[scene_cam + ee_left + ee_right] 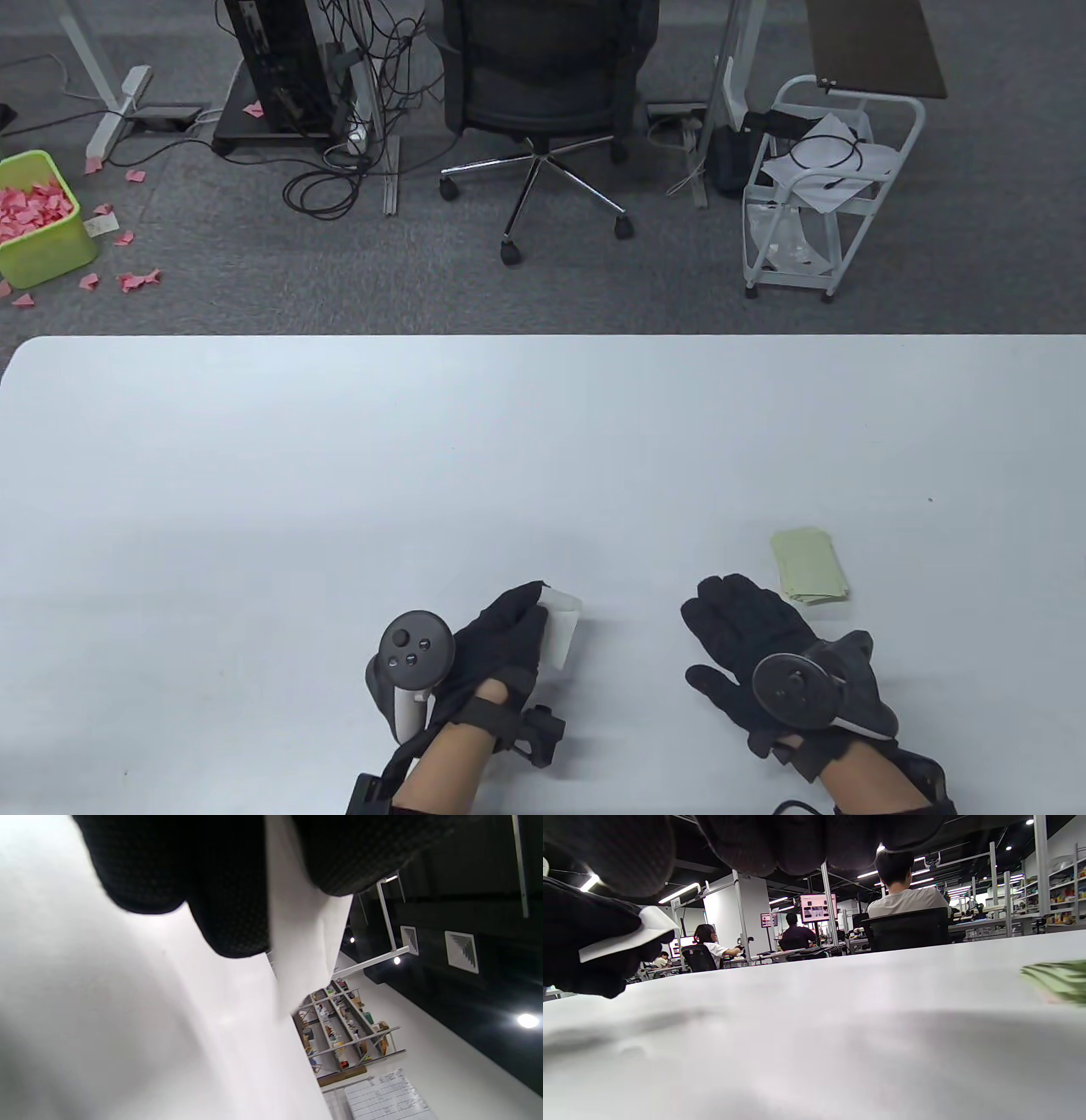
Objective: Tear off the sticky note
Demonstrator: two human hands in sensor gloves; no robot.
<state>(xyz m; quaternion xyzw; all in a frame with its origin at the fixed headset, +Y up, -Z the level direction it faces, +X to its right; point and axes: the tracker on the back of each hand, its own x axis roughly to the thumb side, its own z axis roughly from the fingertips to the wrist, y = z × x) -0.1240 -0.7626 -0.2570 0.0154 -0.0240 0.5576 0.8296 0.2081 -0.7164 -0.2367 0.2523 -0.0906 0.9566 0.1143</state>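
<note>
1. Pale green paper, a small pad of sticky notes (809, 566), lies flat on the white worktop (543, 441), just beyond and slightly to the right of the right hand (755, 645).
2. The pad's long axis runs roughly away from the person, leaning a little leftward at the far end; in the right wrist view it (1058, 981) shows at the right edge as fanned green sheets.
3. The right hand is laid palm down with its fingers (731, 598) loosely spread and nothing between them; their tips are near the pad's near-left corner, but whether they touch it cannot be told.
4. The left hand (501, 641) is well apart from the pad, on the far side of the right hand, so the right hand is judged the nearer for any reach.
5. A single whitish sheet (562, 624) is pinched by the left hand, thumb against the other fingers (229, 899); it sticks out past the fingertips, and in the left wrist view it (303, 942) hangs between the black glove pads.
6. That sheet is taken to be a note already off the pad, though its colour reads paler than the pad's.
7. Counted: one pad, one loose sheet, two gloved hands, each with one tracker.
8. Judged next: the pad has to be reached forward and to the right, with the top note lifted along the long axis.
</note>
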